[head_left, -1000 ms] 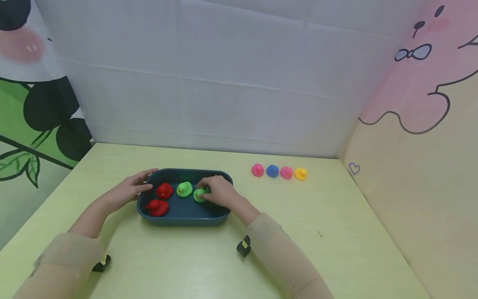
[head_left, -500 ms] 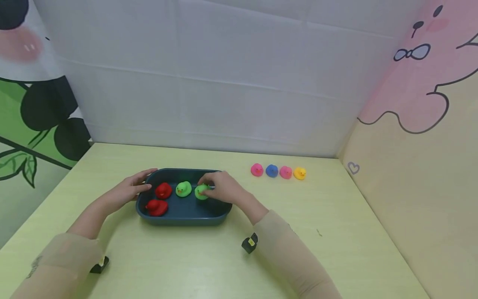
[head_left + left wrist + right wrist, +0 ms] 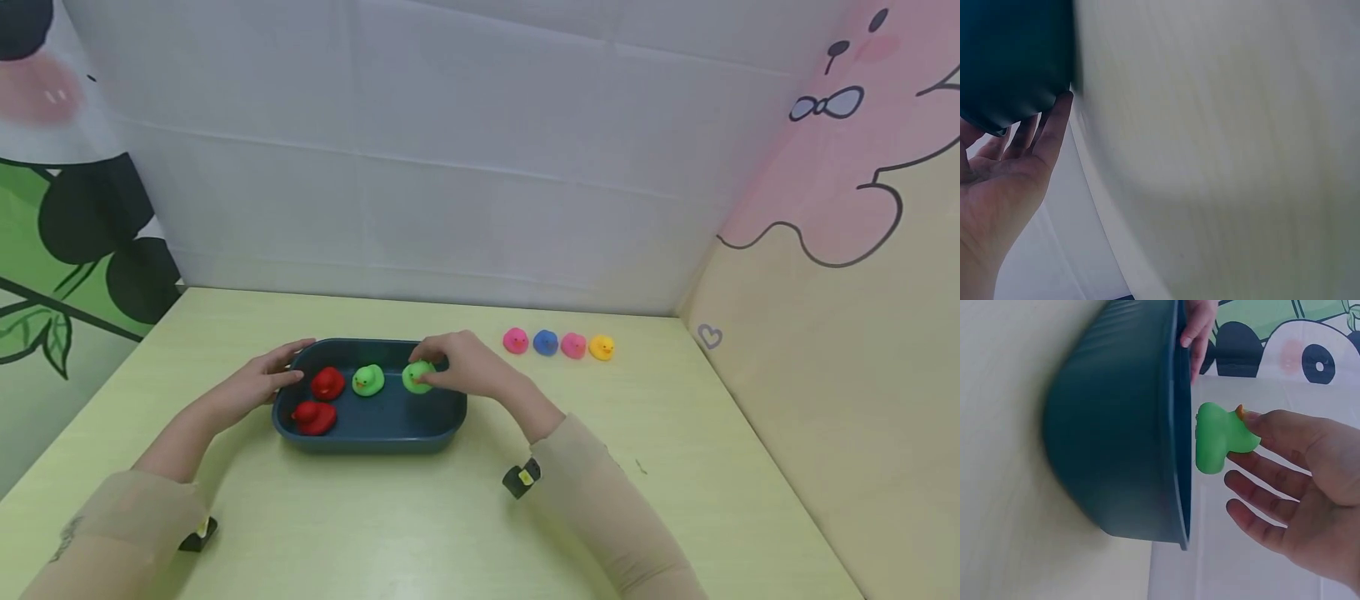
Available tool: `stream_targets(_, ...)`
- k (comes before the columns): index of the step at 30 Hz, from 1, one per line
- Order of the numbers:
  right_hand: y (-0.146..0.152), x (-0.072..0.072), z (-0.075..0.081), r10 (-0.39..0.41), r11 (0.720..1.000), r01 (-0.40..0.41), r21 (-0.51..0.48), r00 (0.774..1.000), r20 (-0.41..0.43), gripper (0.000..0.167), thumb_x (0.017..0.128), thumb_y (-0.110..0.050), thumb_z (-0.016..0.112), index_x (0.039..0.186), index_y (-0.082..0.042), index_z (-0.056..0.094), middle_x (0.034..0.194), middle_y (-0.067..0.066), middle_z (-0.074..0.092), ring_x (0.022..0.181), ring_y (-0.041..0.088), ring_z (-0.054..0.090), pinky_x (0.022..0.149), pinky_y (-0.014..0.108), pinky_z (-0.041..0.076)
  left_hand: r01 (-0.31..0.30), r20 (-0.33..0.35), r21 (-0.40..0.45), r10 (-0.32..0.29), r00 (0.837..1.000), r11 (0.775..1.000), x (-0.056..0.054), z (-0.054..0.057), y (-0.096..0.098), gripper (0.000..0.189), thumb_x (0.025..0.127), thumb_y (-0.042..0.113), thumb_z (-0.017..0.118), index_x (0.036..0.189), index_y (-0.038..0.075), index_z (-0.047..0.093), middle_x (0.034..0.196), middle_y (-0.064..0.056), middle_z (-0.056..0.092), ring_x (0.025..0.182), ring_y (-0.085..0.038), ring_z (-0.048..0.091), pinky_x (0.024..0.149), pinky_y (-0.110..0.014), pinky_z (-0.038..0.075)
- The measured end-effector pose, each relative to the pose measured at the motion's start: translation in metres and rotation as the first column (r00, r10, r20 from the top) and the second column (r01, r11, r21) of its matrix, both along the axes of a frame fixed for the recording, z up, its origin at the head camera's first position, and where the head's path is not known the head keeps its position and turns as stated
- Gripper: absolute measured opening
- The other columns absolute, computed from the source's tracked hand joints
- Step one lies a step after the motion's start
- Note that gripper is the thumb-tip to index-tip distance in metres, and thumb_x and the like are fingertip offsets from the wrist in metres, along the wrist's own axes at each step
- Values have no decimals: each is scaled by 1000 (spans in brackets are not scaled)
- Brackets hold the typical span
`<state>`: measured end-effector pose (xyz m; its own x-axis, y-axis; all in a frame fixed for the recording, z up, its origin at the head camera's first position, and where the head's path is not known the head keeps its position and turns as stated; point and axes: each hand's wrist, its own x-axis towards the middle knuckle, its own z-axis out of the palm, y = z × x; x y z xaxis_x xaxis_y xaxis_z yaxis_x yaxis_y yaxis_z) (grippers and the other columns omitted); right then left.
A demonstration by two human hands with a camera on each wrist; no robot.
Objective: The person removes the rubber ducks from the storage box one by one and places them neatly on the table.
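My right hand pinches a green rubber duck by its head between thumb and fingers. The right wrist view shows this duck raised clear of the rim of the dark teal tub. A second green duck sits in the middle of the tub, with a red duck and another red duck at its left end. My left hand holds that end, thumb at the rim and fingers along the outer wall; in the left wrist view the fingertips touch the tub.
Behind and right of the tub, a pink duck, a blue duck, another pink duck and a yellow duck stand in a row on the pale table. A white cloth wall rises at the back.
My right hand has lifted the green duck up from the tub floor and moved it slightly right and back. The left hand stays at the tub's end.
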<state>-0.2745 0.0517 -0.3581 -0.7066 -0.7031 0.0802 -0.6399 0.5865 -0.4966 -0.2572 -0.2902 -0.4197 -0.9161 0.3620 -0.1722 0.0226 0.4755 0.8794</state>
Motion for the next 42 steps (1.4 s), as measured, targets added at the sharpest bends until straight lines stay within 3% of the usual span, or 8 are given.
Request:
stream_targets(8,22,-2,15,22,998,-23,-66,1000,-20,26,85,-16,70,111,-12,67,97,0,69,89,16,61,79,35,53,3,-8,3,-3,1000,1000,0,0,2,60,101,22,41,152,12,11,152,-29,12,134,-52,22,97,-61,40)
stream_targets(20,52,0,30,14,998,-16,-65,999,-33,26,86,-18,69,112,-15,67,103,-6,67,94,12,60,81,29,51,3,-15,-2,-3,1000,1000,-1,-4,1,60,101,23,42,152,14,12,152,-29,13,133,-52,22,96,-60,41)
stream_targets(31,79,-3,31,-33,998,29,-59,997,-66,25,84,-18,71,109,-15,69,99,-7,68,90,9,59,75,26,50,5,-12,0,-5,1000,1000,-1,-6,0,61,101,24,42,153,15,11,153,-29,12,133,-52,23,95,-59,42)
stream_targets(38,98,-5,25,-57,997,56,-60,998,-13,26,85,-12,68,111,-13,68,103,-3,68,94,25,60,77,31,52,3,-15,-8,-3,1000,1000,1,-4,3,60,101,24,42,153,15,11,152,-29,13,133,-52,23,96,-59,41)
stream_targets(42,106,-9,20,-64,996,64,-62,998,1,26,85,-10,68,111,-12,68,105,-2,68,96,26,59,82,38,52,5,-20,-5,-5,1000,1000,1,-3,2,60,101,24,41,153,15,11,153,-28,13,134,-52,23,96,-59,42)
